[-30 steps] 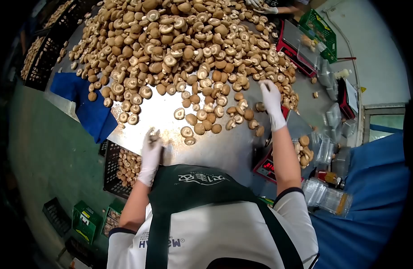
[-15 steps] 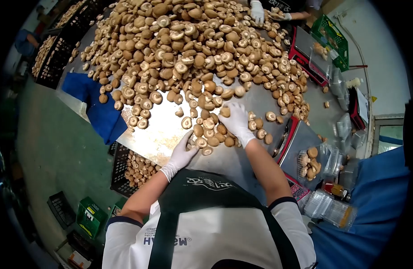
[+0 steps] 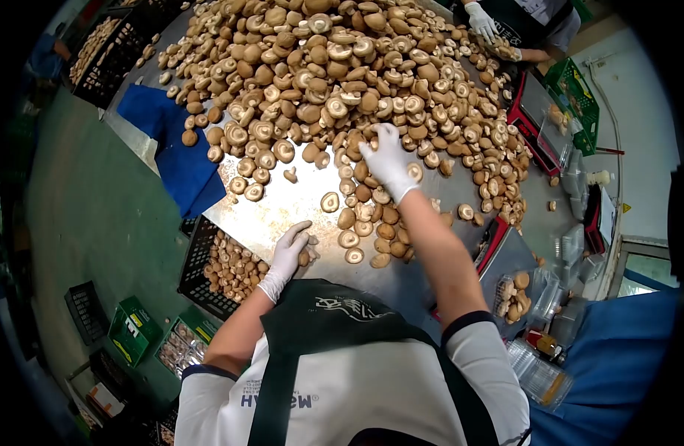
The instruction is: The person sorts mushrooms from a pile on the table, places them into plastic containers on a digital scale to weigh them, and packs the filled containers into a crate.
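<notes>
A large heap of brown-capped shiitake mushrooms [image 3: 342, 74] covers the far part of a metal table [image 3: 271, 212]. My right hand [image 3: 388, 162], in a white glove, reaches to the near edge of the heap, its thumb and fingers curled around a mushroom. Near the table's front edge is my gloved left hand [image 3: 286, 256], its fingers bent, with a mushroom [image 3: 305, 258] partly hidden against its palm side. Between the hands lies a loose group of mushrooms [image 3: 364, 213], some cap up, some stem up.
A black crate of mushrooms [image 3: 197, 260] stands below the table's left edge. A blue cloth [image 3: 180, 163] hangs over that side. To the right are a red scale [image 3: 492, 245] and clear plastic boxes [image 3: 539, 372]. Another person's gloved hand [image 3: 481, 22] works at the far right.
My right hand has moved away from me, from the loose group to the heap's edge. My left hand has drawn slightly left, away from the loose mushrooms. The view has shifted.
</notes>
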Available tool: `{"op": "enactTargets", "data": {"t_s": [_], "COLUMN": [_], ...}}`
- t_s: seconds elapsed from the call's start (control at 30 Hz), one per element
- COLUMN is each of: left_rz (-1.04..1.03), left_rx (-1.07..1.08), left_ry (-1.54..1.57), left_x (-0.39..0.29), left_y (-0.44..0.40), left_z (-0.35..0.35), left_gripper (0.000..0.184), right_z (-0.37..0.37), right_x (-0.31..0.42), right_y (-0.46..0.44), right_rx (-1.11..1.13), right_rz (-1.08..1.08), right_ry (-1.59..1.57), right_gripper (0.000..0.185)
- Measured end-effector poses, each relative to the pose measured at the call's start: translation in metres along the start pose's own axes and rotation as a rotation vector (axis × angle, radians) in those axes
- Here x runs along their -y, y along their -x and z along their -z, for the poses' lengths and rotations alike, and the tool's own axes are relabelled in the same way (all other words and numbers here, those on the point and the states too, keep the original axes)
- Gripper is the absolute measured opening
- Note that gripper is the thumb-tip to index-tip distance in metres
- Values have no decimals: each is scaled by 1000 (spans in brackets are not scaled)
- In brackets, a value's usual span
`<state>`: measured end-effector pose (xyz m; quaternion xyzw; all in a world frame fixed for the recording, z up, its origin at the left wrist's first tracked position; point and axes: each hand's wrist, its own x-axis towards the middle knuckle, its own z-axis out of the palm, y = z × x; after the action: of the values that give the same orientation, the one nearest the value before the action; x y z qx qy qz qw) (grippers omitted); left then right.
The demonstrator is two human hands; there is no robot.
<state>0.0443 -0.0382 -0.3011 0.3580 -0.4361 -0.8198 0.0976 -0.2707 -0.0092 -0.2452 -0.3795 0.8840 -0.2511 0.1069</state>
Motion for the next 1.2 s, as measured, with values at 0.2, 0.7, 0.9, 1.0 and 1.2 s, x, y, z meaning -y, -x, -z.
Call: {"op": "enactTargets", "data": {"t_s": [0.2, 0.7, 0.9, 1.0, 1.2], "left_rz": [30, 54, 69, 65, 99], "left_rx": [69, 99, 74, 72, 106], "left_ry": [4, -6, 9, 27, 60], "left_x": [4, -5, -12, -9, -10], "left_y": [-9, -9, -6, -8, -11], "left_z": [11, 10, 6, 7, 4], "left_gripper": [39, 36, 36, 36, 39], "right_z": [-13, 62, 25, 16, 35], "right_x": [8, -57, -36, -36, -33], "right_y": [91, 123, 72, 59, 89], "right_rx": [-61, -107, 47, 92, -86], "right_rz": [59, 32, 119, 38, 30], "right_ry": [23, -58, 243, 270, -178], "right_gripper": [46, 37, 34, 40, 50]}}
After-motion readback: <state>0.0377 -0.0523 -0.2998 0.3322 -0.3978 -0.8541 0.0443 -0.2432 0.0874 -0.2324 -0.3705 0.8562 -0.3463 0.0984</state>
